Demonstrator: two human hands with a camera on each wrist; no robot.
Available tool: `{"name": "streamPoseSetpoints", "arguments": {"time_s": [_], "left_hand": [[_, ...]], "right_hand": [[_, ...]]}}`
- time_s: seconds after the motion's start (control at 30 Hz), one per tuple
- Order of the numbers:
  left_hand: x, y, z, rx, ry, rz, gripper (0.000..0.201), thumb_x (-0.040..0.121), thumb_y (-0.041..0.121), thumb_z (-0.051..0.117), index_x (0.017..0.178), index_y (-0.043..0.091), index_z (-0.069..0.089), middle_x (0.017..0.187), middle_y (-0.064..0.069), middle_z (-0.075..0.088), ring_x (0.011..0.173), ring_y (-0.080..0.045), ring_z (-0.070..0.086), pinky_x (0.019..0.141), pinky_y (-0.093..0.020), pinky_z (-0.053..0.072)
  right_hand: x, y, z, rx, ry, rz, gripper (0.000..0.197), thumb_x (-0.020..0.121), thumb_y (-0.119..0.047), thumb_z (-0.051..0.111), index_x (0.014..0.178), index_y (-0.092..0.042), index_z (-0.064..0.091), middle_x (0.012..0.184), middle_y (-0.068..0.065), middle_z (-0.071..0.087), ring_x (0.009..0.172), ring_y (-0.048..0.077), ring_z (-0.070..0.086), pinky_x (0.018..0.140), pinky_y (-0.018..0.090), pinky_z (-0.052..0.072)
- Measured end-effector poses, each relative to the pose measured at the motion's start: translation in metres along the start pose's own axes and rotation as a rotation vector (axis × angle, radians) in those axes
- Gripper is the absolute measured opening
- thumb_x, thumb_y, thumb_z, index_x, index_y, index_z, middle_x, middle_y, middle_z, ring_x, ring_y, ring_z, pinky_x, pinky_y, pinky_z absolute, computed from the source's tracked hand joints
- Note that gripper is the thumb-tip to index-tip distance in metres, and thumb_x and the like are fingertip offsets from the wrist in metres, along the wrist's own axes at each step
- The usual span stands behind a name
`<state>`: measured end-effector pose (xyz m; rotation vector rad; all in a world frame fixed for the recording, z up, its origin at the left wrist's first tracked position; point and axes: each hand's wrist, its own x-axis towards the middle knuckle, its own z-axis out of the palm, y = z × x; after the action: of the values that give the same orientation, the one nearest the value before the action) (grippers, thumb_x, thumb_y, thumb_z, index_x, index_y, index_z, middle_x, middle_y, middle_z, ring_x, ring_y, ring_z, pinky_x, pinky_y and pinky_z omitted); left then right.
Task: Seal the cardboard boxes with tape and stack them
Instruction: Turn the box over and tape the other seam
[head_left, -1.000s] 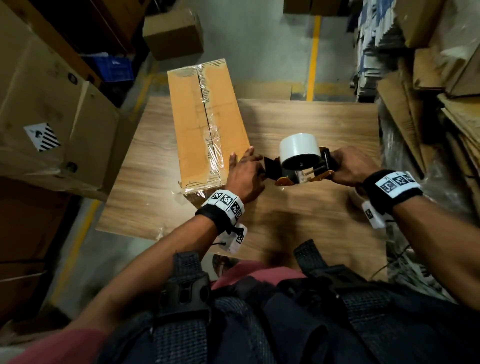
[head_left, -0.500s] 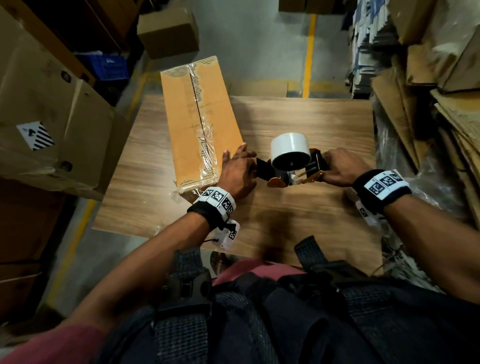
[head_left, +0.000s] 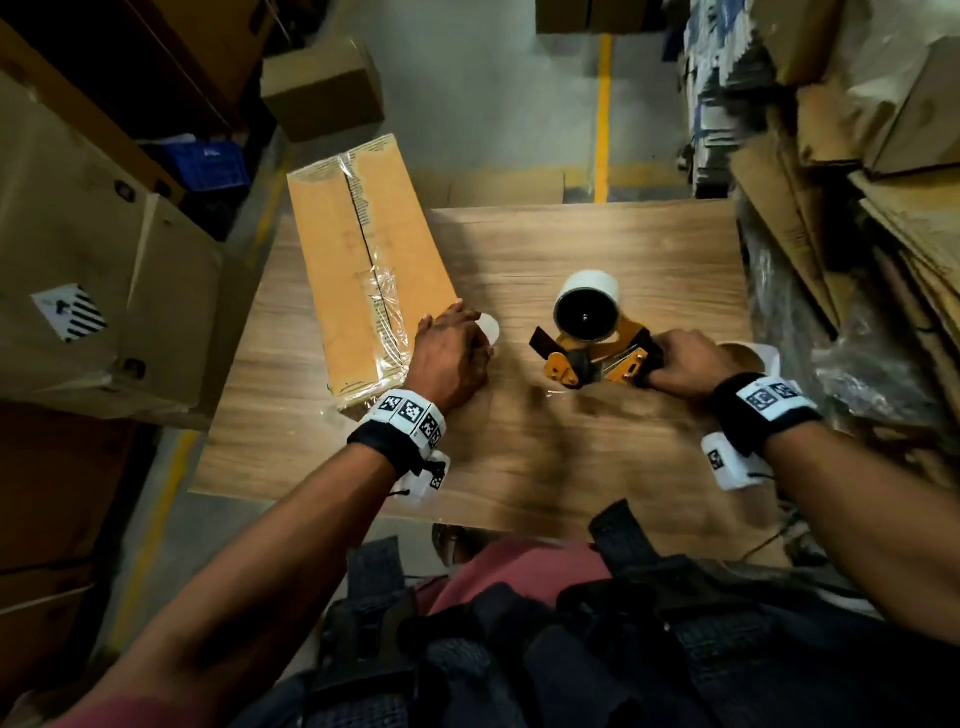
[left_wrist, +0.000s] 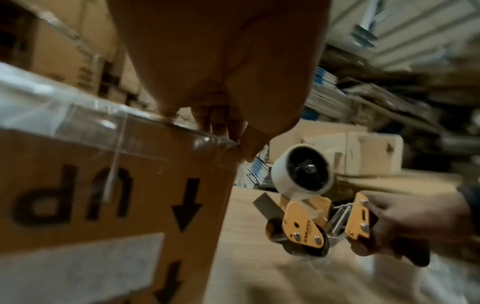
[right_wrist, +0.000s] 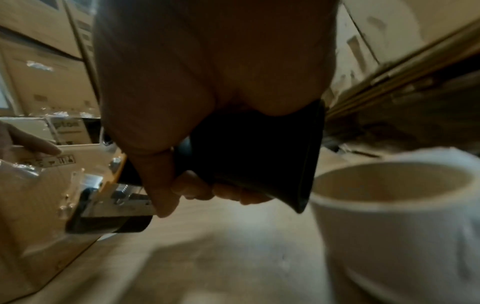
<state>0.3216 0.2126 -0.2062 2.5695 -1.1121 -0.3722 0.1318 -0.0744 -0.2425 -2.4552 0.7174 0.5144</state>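
The wooden bench with brown grain pattern (head_left: 597, 249) carries a long brown cardboard box (head_left: 358, 270) on its left part, lying flat, with clear tape along the top seam; its far end reaches past the far edge of the bench. A white roll of tape (right_wrist: 397, 222) stands on the bench near the right edge. A small white round object (head_left: 488, 328) is just beside the near right corner of the box; what it is cannot be told.

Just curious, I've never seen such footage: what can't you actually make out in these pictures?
- Left hand fingertips: head view, hidden behind the hand against the box.
- Box label: left wrist view, too blurred to read.
- Dispenser handle: head view, covered by the right hand.
- Spare roll: right wrist view, cut off by the edge.
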Motion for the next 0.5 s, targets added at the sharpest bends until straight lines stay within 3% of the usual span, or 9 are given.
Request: {"name": "streamPoseSetpoints", "arguments": {"time_s": [0.1,0.2,0.3,0.37,0.43,0.5], "left_hand": [[-0.001,-0.003,-0.008,0.047,-0.003,0.076,0.03,0.092,0.042,0.063,0.1,0.015,0.073,0.137,-0.011,0.067,0.133,-0.031,0.056,0.11,-0.052,0.043],[-0.005,-0.006,-0.021,0.066,-0.045,0.147,0.047,0.094,0.055,0.055,0.107,0.012,0.068,0.127,-0.013,0.069,0.118,-0.035,0.062,0.1,-0.048,0.05],[-0.007,-0.003,-0.035,0.025,-0.094,0.179,0.051,0.098,0.044,0.06,0.135,0.009,0.056,0.118,-0.017,0.069,0.102,-0.034,0.064,0.086,-0.036,0.048],[-0.005,-0.005,-0.048,-0.024,-0.101,0.192,0.048,0.1,0.036,0.059,0.141,0.01,0.056,0.114,-0.014,0.072,0.095,-0.031,0.065,0.079,-0.031,0.045],[-0.004,-0.013,-0.058,-0.052,-0.11,0.193,0.042,0.1,0.034,0.062,0.137,0.015,0.064,0.126,-0.008,0.072,0.102,-0.025,0.068,0.086,-0.032,0.052],[-0.004,-0.021,-0.062,-0.042,-0.149,0.192,0.044,0.097,0.04,0.067,0.135,0.019,0.069,0.146,-0.003,0.063,0.123,-0.021,0.065,0.102,-0.032,0.053]], "right_hand": [[0.005,-0.006,0.03,0.075,-0.008,0.031,0.038,0.066,-0.042,0.078,0.093,-0.017,0.07,0.087,0.012,0.073,0.085,0.033,0.068,0.07,0.038,0.052],[0.008,-0.008,0.049,0.138,-0.024,0.05,0.036,0.065,-0.04,0.078,0.092,-0.018,0.069,0.089,0.014,0.071,0.089,0.035,0.068,0.071,0.036,0.051],[0.012,-0.003,0.061,0.161,0.005,0.054,0.035,0.066,-0.039,0.077,0.094,-0.02,0.07,0.095,0.018,0.075,0.091,0.037,0.069,0.072,0.036,0.051],[0.013,-0.001,0.065,0.163,0.012,0.063,0.033,0.068,-0.039,0.076,0.094,-0.02,0.07,0.096,0.019,0.075,0.09,0.037,0.069,0.074,0.037,0.054],[0.014,0.0,0.065,0.155,0.007,0.062,0.034,0.07,-0.04,0.075,0.096,-0.02,0.07,0.098,0.019,0.075,0.089,0.036,0.069,0.076,0.039,0.056],[0.014,0.001,0.064,0.124,0.009,0.064,0.04,0.069,-0.044,0.072,0.102,-0.021,0.069,0.1,0.019,0.074,0.091,0.037,0.069,0.077,0.04,0.056]]}}
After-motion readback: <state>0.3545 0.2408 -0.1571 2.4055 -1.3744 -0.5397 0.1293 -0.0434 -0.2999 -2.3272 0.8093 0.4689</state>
